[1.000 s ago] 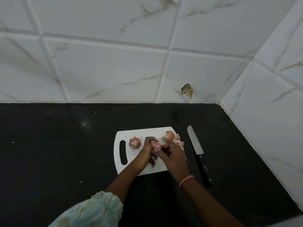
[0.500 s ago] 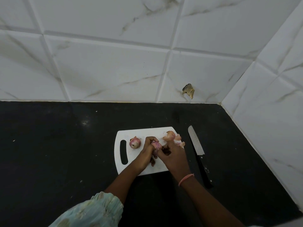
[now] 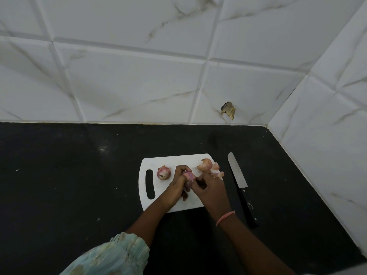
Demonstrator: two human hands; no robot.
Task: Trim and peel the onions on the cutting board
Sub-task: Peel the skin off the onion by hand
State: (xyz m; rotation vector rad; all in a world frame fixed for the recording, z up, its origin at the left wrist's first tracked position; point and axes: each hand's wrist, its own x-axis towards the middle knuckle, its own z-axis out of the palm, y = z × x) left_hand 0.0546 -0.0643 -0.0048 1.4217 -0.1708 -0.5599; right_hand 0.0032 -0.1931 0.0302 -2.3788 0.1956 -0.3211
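two hands meet over the middle of a white cutting board (image 3: 170, 205) on a black tabletop (image 3: 59, 185). the left hand (image 3: 175, 188) curls its fingers round a purple onion (image 3: 188, 178), gripping it from the 9 o'clock side; the right hand (image 3: 211, 190) has its fingers curled in against the same onion from 3 o'clock, seemingly pinching at its skin, though the fingertips are too small to read clearly. a second onion (image 3: 163, 172) sits on the board at 9 o'clock of the hands, just beside the board's handle slot (image 3: 150, 184) and apart from the left hand. a heap of pale onion peels (image 3: 208, 166) lies at the board's 1 o'clock corner, some of it reaching the right edge. a knife (image 3: 239, 185) with a black handle lies on the tabletop just beside the board's right edge, parallel to it, blade tip toward 12 o'clock. a pink band (image 3: 225, 217) circles the right wrist. wide bare tabletop spreads toward 9 o'clock of the board; toward 3 o'clock the tiled wall (image 3: 327, 145) closes in past the knife, and another tiled wall runs along the far edge at 12 o'clock.
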